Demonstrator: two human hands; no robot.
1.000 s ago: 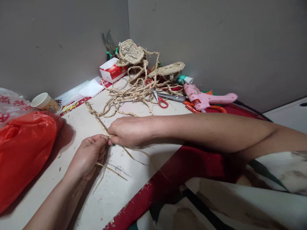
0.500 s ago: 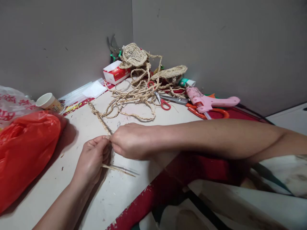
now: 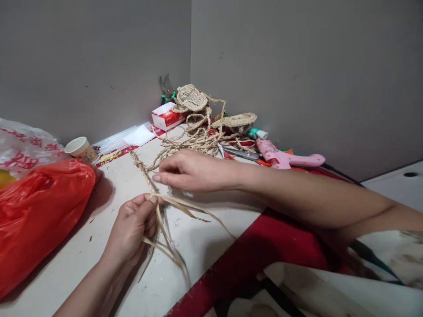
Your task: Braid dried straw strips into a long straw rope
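My left hand (image 3: 134, 224) pinches a straw braid (image 3: 147, 178) at its lower end, thumb on top. The plaited part runs up and away from the fingertips. Loose flat strands (image 3: 194, 207) fan out to the right of the pinch, and others hang down beneath the hand. My right hand (image 3: 187, 171) hovers just right of the braid, thumb and fingers slightly apart with nothing visible between them. Just beyond it lies a tangle of braided straw cord (image 3: 198, 140), partly hidden by the hand.
A red plastic bag (image 3: 46, 215) and a paper cup (image 3: 81, 149) stand at left. Along the back are a tissue box (image 3: 168, 117), pruning shears (image 3: 168, 90) and coiled straw pieces (image 3: 191, 97). A pink glue gun (image 3: 287, 157) and scissors (image 3: 243, 153) lie at right.
My right hand has come off the braid beside the left fingertips and moved up and right. Loose strands now show spread out; the view has shifted slightly. My left hand keeps its pinch.
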